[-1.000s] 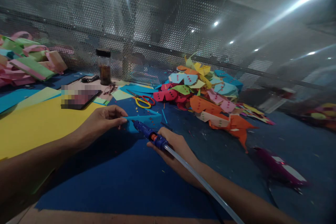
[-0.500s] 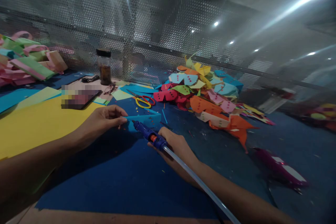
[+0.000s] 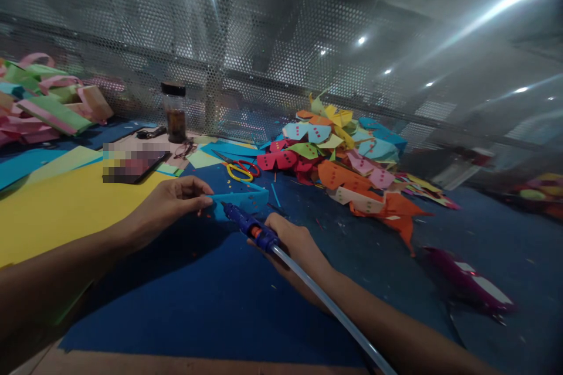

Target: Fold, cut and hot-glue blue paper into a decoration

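Note:
Between the thumb and fingers of my left hand is the left end of a blue paper piece, held just over the dark blue sheet. My right hand is wrapped round a blue glue gun, whose tip points up and left at the paper, close to my left fingertips. Whether the tip touches the paper I cannot tell. A long clear glue stick runs out of the gun's back toward me. Scissors with red and yellow handles lie just beyond the paper.
Folded paper shapes in many colours are heaped at back right. A purple device lies at right. Left are yellow paper, a phone, a jar with a black lid and more folded paper. Perforated metal panels stand behind.
Almost nothing differs. The blue paper's right end has shifted very slightly, and the glue stick's near end has moved a little left. Both hands keep their holds.

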`<state>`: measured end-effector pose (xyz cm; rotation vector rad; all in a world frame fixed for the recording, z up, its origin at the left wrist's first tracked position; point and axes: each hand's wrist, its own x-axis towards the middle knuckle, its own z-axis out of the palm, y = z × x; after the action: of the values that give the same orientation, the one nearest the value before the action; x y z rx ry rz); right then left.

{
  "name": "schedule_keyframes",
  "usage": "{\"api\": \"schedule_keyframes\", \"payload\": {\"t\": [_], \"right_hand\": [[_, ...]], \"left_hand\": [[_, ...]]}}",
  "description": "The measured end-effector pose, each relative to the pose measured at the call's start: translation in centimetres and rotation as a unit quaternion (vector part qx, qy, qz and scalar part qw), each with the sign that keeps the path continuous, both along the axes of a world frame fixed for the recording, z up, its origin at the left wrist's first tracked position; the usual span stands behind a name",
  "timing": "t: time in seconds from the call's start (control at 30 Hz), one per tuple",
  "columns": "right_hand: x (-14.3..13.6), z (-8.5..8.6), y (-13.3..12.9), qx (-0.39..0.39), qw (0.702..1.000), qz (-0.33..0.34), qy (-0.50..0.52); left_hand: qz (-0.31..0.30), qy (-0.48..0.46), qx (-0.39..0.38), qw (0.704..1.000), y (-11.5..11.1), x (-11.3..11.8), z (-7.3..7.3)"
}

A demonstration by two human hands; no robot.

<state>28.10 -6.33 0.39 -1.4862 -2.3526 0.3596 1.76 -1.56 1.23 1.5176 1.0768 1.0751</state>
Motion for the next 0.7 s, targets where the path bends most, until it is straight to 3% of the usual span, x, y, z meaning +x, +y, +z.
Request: {"api": "schedule_keyframes", "payload": {"t": [0.7], "right_hand": [[-0.31,0.4,-0.35,0.013,0.999,-0.006,0.031]], "left_hand": [[-0.006,-0.018,-0.008,1.0,0.06,0.0,-0.17]]}}
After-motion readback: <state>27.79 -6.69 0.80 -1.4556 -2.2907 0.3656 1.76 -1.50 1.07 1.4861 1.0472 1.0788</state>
